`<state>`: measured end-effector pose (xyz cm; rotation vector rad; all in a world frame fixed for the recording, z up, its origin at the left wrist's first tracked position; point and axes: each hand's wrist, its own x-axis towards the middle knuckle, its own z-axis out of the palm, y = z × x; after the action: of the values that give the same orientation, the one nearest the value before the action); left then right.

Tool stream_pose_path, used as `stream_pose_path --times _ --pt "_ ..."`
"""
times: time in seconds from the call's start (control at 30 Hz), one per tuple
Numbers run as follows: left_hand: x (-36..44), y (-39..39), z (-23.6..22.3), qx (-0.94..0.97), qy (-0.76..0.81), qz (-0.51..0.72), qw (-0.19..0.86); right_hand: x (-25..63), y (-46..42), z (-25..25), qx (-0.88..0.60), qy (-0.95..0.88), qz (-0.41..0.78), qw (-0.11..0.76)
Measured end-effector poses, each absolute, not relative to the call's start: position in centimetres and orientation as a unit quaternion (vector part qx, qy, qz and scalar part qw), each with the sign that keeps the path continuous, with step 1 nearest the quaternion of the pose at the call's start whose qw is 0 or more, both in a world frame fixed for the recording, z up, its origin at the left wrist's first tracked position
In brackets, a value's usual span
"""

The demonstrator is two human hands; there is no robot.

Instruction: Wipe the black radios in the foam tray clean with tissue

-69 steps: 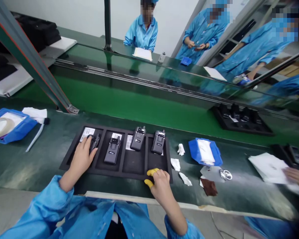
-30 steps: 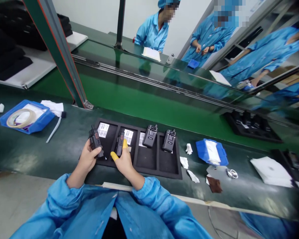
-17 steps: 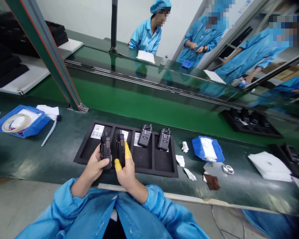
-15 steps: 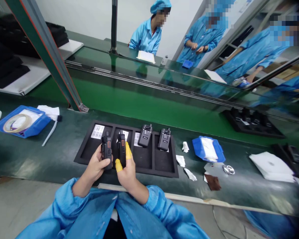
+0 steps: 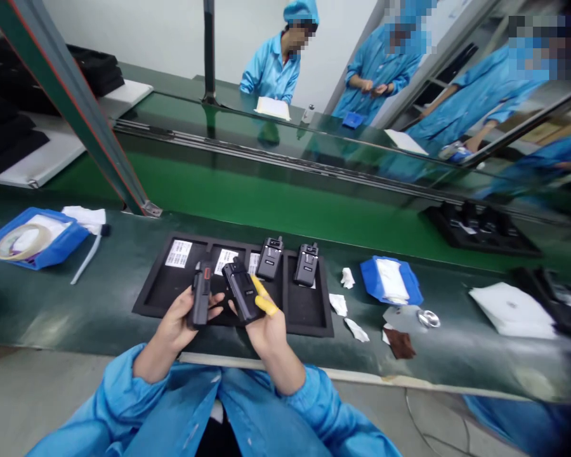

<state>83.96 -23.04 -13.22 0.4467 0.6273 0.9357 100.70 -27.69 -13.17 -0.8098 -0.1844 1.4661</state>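
Observation:
My left hand (image 5: 177, 322) is closed around a black walkie-talkie (image 5: 201, 296), held on edge with an orange-marked button on its side. In my right hand (image 5: 269, 327), which wears yellow finger cots, a second black walkie-talkie (image 5: 242, 291) is gripped with a broad face turned up. Both are held above a black foam tray (image 5: 309, 325) divided into compartments. Two more walkie-talkies, one (image 5: 269, 259) in the third compartment and another (image 5: 306, 264) in the rightmost, lie in the tray. White printed labels (image 5: 179, 253) show in the left compartments.
At left stand a blue bin (image 5: 52, 252) with a tape roll (image 5: 23, 242) and a brush (image 5: 89, 255). Rightward are white scraps (image 5: 337, 304), another blue bin (image 5: 368, 279), a brown cloth (image 5: 400, 343) and white sheets (image 5: 511, 309). Co-workers (image 5: 278, 66) are beyond the partition.
My right hand has turned its walkie-talkie from on edge to face up, tilting its top leftward. The left one stays on edge, slightly lower. The whole view has shifted a little.

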Motion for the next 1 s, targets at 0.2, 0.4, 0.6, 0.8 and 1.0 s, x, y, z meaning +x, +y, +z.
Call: stream_pose_path --times 0.2,0.4,0.6,0.8,1.0 --pt "84.0 -22.5 -12.9 0.121 0.287 0.446 0.839 102.9 -27.4 -13.1 -0.274 0.055 0.748 0.602" --pt "84.4 -22.9 -10.6 0.284 0.226 0.396 0.843 103.2 -27.5 -13.4 -0.254 0.077 0.753 0.602" --pt "85.3 -22.9 -11.0 0.45 0.319 0.371 0.747 103.3 -27.5 -13.7 -0.262 0.088 0.745 0.608" --pt "86.7 -23.1 -11.7 0.504 0.373 0.358 0.692 103.6 -27.8 -14.3 -0.28 0.085 0.737 0.609" --pt "87.0 -23.4 -11.9 0.491 0.367 0.348 0.709 103.6 -28.1 -15.0 -0.286 0.072 0.737 0.609"
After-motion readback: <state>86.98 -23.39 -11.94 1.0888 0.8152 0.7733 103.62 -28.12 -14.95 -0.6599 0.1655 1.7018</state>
